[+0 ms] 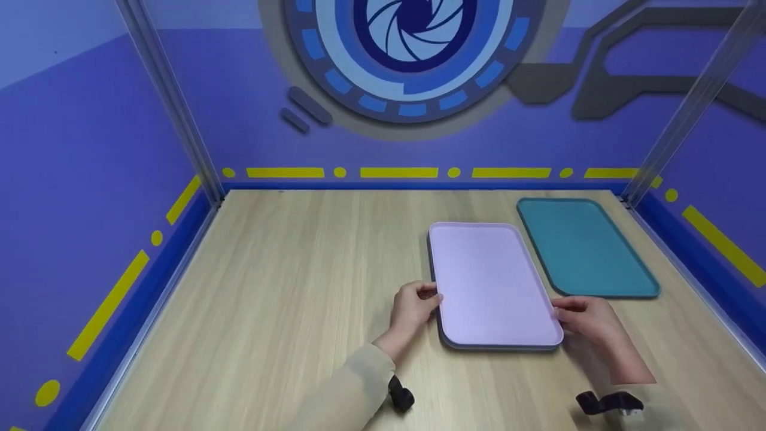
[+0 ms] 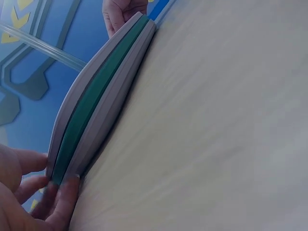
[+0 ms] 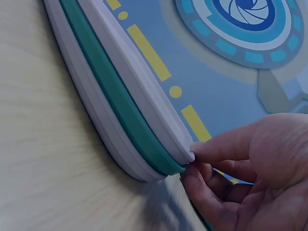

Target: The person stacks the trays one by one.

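Note:
A stack of trays lies on the table, a lilac tray (image 1: 494, 281) on top. From the side, a green tray (image 2: 89, 113) shows beneath it, with at least one more lilac tray (image 3: 91, 103) at the bottom. My left hand (image 1: 413, 311) grips the stack's left edge, thumb at the top rim and fingers along the side. At the right edge, near the front corner, my right hand (image 1: 589, 320) pinches the rim. Its thumb is on the top tray, and a curled finger sits by the green tray's edge. Some fingertips are hidden.
A separate teal tray (image 1: 589, 248) lies flat behind and to the right of the stack, close to the right hand. The wooden table (image 1: 287, 287) is bounded by a blue back wall (image 1: 233, 108) and side walls with metal posts at the corners.

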Available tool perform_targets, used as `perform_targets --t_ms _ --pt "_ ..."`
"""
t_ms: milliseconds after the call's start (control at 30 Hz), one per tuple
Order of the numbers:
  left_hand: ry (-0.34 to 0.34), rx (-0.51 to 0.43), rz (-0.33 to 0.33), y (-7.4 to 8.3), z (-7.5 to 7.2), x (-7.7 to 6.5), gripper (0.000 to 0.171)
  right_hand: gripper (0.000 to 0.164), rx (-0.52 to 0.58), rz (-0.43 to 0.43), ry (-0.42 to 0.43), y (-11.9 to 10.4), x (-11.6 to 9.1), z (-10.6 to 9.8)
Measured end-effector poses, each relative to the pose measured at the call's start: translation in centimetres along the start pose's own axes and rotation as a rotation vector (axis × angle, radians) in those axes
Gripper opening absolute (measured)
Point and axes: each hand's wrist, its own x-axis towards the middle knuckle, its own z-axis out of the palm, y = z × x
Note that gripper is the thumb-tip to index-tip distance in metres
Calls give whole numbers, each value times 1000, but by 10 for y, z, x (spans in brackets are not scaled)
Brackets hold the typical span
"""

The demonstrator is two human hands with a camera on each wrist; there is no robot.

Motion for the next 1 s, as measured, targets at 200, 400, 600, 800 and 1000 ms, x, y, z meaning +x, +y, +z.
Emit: perform_targets --t_ms 200,400,600,800,1000 --pt "-35 -99 -2 -7 2 2 42 48 48 -8 -46 4 2 -2" --pt "-54 -163 -11 -11 0 6 42 53 133 1 -106 5 5 -7" --pt "-75 -161 -40 -10 -1 6 43 53 234 62 -123 8 11 -19" --pt "-87 -153 -53 -9 -3 6 42 53 307 132 -8 10 23 -47" --pt "-87 -163 -41 -10 -3 7 42 22 378 213 238 19 42 -78"
